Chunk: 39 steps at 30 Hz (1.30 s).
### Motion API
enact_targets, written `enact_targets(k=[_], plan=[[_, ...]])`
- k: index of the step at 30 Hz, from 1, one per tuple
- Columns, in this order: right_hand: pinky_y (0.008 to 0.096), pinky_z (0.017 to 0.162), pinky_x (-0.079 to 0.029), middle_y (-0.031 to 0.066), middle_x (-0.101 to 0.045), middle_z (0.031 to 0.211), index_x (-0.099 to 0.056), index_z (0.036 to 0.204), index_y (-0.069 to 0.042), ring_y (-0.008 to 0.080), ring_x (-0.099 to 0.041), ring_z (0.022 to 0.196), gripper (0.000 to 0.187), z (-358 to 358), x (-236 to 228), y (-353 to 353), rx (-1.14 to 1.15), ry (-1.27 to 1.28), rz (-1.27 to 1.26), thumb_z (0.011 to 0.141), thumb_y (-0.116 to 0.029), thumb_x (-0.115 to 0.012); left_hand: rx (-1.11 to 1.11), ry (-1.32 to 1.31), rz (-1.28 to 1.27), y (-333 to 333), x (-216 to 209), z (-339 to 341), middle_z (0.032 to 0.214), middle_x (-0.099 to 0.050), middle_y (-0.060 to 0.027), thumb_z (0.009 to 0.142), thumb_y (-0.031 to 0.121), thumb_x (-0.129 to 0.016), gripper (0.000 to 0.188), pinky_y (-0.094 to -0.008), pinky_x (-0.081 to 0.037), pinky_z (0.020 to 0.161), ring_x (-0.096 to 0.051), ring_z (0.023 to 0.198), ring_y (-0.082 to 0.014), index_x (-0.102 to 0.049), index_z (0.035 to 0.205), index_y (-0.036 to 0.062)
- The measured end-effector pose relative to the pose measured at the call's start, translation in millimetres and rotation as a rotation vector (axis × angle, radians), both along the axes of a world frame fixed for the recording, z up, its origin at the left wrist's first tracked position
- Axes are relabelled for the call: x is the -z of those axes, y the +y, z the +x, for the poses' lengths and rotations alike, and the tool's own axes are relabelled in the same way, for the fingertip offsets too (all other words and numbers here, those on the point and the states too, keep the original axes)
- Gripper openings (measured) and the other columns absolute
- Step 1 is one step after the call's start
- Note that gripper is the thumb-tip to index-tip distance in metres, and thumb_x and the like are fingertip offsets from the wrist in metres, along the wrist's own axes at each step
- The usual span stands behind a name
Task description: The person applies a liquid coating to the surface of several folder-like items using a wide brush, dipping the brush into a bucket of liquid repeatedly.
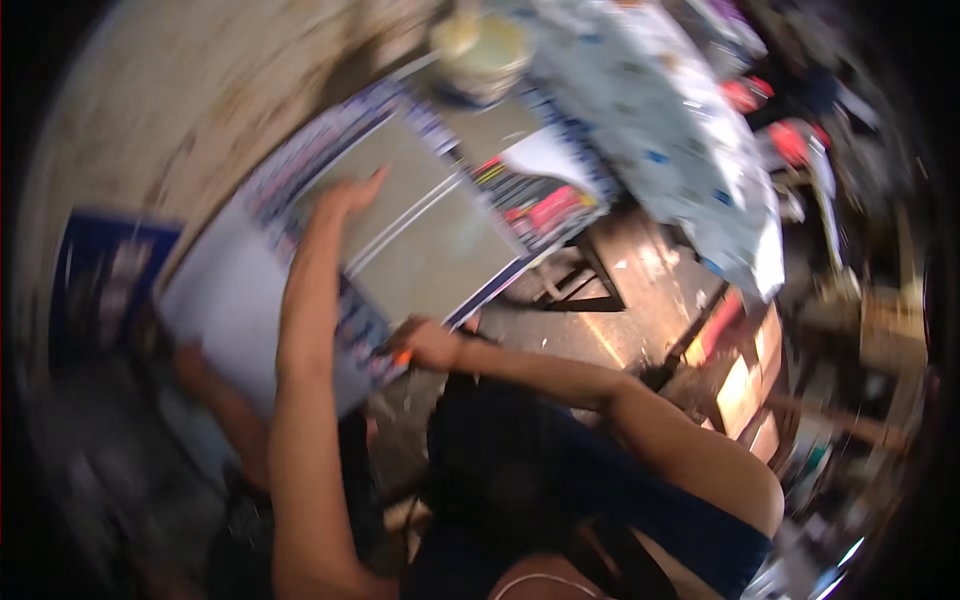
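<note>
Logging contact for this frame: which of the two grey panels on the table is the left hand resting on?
The far panel: the left hand lies on its edge, while the nearer one sits untouched.

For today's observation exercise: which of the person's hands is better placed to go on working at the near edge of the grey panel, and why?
Probably the right hand: it sits at the near edge of the grey panel with something orange in its grip. The left hand lies flat on the panel's far part, apparently steadying it. Blur limits certainty.
</note>
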State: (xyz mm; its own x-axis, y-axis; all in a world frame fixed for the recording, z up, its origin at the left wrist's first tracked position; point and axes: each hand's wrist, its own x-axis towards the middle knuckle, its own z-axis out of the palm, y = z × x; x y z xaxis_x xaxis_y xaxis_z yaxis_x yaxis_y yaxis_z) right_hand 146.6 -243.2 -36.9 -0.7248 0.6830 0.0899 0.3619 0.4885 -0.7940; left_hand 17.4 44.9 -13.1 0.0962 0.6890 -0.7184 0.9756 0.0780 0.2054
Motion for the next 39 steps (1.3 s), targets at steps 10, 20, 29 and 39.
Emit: enact_targets(k=[10,20,29,39], plan=[[0.0388,0.083,-0.050,0.0097,-0.066,0.100,-0.067,0.109,-0.011,0.0302,-0.060,0.094,0.034,7.4,-13.5,-0.7,0.098,-0.246,0.368,0.075,-0.009,-0.060,0.075,0.138,-0.015,-10.6,15.5,-13.2,0.163,-0.010,-0.0120,0.082,0.085,-0.012,0.094,-0.0578,0.001,0.119,-0.007,0.151,-0.0305,-0.023,0.155,0.0261],[0.0387,0.079,-0.052,0.0101,-0.065,0.104,-0.063,0.118,-0.011,0.0296,-0.060,0.091,0.038,42.0,-25.4,-5.5,-0.001,-0.410,0.332,0.081,-0.011,-0.056,0.098,0.075,0.063,-24.3,-18.5,7.0,0.164,-0.007,-0.0086,0.082,0.086,-0.014,0.098,-0.0579,0.001,0.118,-0.006,0.151,-0.0305,-0.022,0.156,0.0213],[0.0378,0.085,-0.050,0.0097,-0.064,0.099,-0.066,0.113,-0.010,0.0292,-0.060,0.094,0.034,43.9,-71.3,-12.2,0.015,-0.336,0.196,0.080,-0.011,-0.058,-0.021,0.039,0.163,-13.7,8.6,-14.5,0.157,-0.023,-0.0113,0.084,0.078,-0.026,0.090,-0.0508,-0.014,0.117,-0.021,0.146,-0.0306,-0.032,0.150,0.0177],[0.0391,0.089,-0.049,0.0088,-0.067,0.111,-0.066,0.113,-0.012,0.0304,-0.061,0.096,0.037,82.5,-44.8,122.0,0.168,-0.321,0.538,0.076,-0.013,-0.065,-0.004,-0.059,0.252,-27.2,-12.2,-1.6,0.151,-0.041,-0.0128,0.090,0.071,-0.030,0.081,-0.0420,-0.021,0.119,-0.034,0.142,-0.0302,-0.049,0.142,0.0118]])
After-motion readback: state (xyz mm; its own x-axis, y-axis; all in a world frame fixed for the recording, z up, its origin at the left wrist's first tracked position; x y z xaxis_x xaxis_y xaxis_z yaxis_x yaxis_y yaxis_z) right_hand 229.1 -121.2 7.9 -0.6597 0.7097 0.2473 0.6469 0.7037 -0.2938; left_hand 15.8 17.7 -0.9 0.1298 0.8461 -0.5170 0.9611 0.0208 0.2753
